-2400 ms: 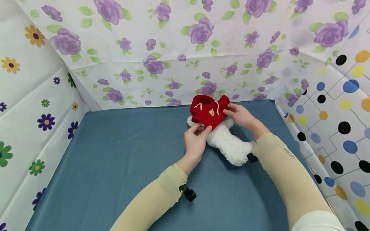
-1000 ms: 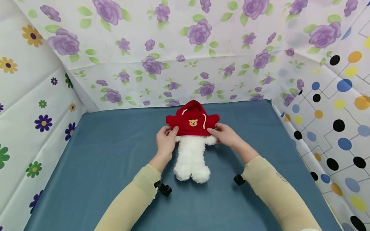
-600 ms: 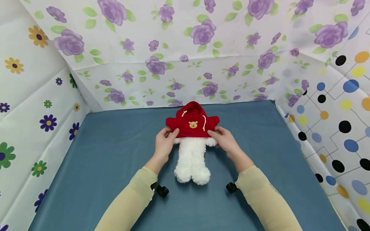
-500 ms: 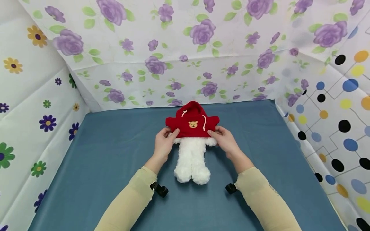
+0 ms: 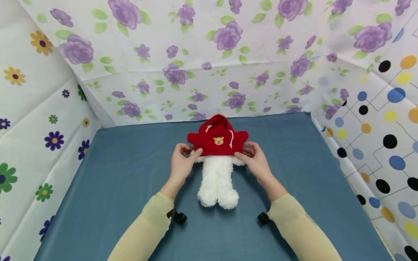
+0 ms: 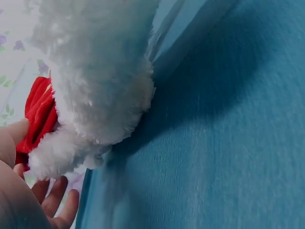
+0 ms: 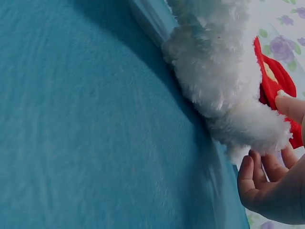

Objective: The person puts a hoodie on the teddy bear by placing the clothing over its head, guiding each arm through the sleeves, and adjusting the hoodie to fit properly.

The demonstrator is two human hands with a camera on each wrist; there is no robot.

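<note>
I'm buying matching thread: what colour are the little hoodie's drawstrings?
The drawstrings are off-white; the head view shows them best.

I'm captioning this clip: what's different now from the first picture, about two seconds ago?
The white plush toy has shifted left and turned from a slant, its legs now toward the person. The red hoodie moved left and straightened with it. The left hand and right hand also moved left. Unchanged: each hand holds the hoodie's hem; the blue cloth lies beneath.
</note>
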